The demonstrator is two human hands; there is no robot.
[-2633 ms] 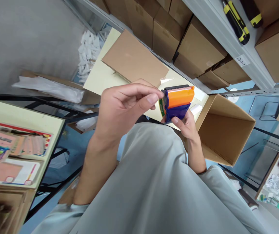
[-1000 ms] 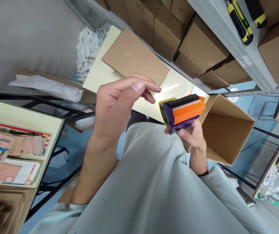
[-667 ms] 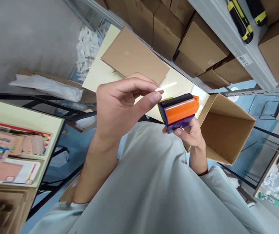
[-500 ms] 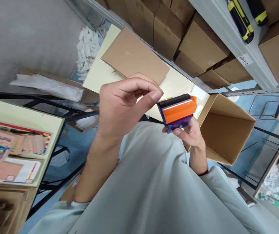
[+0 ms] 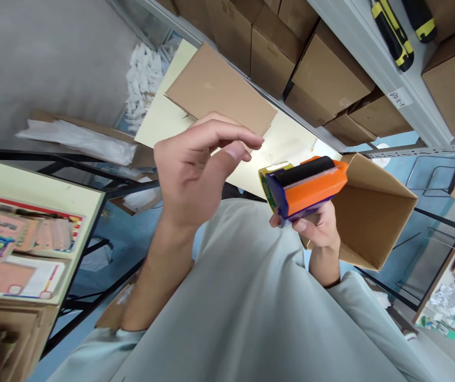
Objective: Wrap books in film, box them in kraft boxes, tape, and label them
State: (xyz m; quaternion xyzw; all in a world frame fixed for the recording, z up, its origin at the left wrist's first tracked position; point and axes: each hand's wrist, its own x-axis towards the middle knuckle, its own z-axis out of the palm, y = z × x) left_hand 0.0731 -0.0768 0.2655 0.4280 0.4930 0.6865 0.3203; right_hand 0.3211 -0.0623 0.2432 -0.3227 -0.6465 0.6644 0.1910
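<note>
My right hand (image 5: 318,227) is closed around a hand-held tape dispenser (image 5: 311,188). Its body is orange and dark purple, with a black roller along the top; a yellow-and-green end of what looks like the tape roll shows on its left side. The thumb presses the lower purple part, while most of the other fingers are hidden behind it. To the left, my left hand (image 5: 195,172) hovers in the air with fingers bent and a gap between thumb and index finger. Nothing is visible in it, and it does not touch the dispenser.
A flat cardboard piece (image 5: 219,87) lies on the pale table (image 5: 287,135) ahead. An open cardboard box (image 5: 370,212) stands right of the dispenser. Shelves hold several brown boxes (image 5: 326,69) and yellow-black cutters (image 5: 392,34). Another table (image 5: 84,204) with packets is at left.
The tape dispenser has moved right and slightly down in my right hand and turned, showing its yellow-green end. My left thumb and index finger have parted, and that hand has shifted slightly left.
</note>
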